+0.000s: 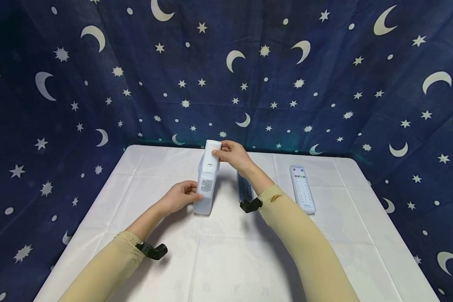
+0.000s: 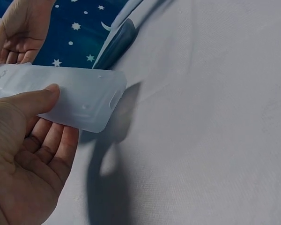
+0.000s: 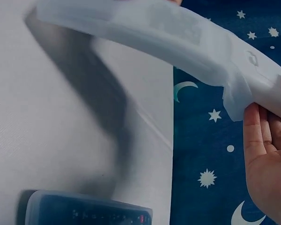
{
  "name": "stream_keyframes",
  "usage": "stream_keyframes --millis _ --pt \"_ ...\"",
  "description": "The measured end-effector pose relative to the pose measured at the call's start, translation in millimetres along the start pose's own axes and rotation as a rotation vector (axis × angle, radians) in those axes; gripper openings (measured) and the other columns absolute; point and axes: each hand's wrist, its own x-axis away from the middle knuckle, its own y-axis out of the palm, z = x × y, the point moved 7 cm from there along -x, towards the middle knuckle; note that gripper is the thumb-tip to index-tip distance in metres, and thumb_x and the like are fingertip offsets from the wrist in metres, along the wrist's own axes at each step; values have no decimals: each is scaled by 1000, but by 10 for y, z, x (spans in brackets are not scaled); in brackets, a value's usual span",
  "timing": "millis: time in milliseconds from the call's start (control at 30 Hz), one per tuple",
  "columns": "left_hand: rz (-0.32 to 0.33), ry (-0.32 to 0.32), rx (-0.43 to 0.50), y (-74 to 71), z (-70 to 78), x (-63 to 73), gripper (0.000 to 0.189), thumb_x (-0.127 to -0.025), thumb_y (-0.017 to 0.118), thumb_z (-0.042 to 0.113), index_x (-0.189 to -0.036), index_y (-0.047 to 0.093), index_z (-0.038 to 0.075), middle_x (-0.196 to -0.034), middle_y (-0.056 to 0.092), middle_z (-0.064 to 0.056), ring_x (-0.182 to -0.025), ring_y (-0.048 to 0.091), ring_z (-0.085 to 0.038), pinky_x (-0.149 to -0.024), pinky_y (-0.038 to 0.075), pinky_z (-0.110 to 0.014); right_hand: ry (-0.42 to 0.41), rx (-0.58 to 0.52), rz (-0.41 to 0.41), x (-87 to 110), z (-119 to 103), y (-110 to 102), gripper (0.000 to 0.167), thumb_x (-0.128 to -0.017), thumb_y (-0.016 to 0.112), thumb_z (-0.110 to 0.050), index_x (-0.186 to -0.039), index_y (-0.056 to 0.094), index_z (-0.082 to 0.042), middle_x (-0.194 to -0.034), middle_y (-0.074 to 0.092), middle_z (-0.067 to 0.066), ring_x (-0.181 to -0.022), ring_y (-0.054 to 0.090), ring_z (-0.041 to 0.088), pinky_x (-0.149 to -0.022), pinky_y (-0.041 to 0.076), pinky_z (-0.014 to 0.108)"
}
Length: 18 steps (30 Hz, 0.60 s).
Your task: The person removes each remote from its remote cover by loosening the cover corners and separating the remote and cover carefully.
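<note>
A white remote control (image 1: 212, 154), back side up, sits partly inside a translucent sleeve (image 1: 203, 204), held tilted above the table. My left hand (image 1: 179, 196) pinches the sleeve near its lower end, thumb on top and fingers beneath, as the left wrist view shows. At the upper end my right hand (image 1: 235, 157) grips the bare part of the remote between thumb and fingers. In the right wrist view the sleeve's flared mouth (image 3: 236, 96) lies folded back around the remote, and a grey label shows through the sleeve. The remote's button side is hidden.
Partly behind the right forearm lies a dark blue remote (image 1: 244, 188) in a clear cover. Farther right a white remote (image 1: 303, 188) with coloured buttons lies face up. A white cloth covers the table (image 1: 226, 260); a blue star-and-moon curtain (image 1: 264, 75) hangs behind it.
</note>
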Motion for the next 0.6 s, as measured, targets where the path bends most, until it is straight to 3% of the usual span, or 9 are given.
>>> stream_keyframes --millis 233,600 --pt "7 10 47 0 48 -10 42 -93 77 13 -127 61 -6 -107 72 -12 -98 68 -20 -87 56 -36 8 0 -23 -1 35 43 45 -96 74 -16 -134 59 3 -122 70 14 -108 67 23 -92 56 36" --pt "-47 -22 16 -26 14 32 44 -94 77 15 -128 58 -6 -109 70 -12 -98 66 -20 -87 55 -33 16 -25 -11 -11 2 88 42 -95 74 -10 -132 60 5 -119 71 15 -102 68 22 -89 57 35"
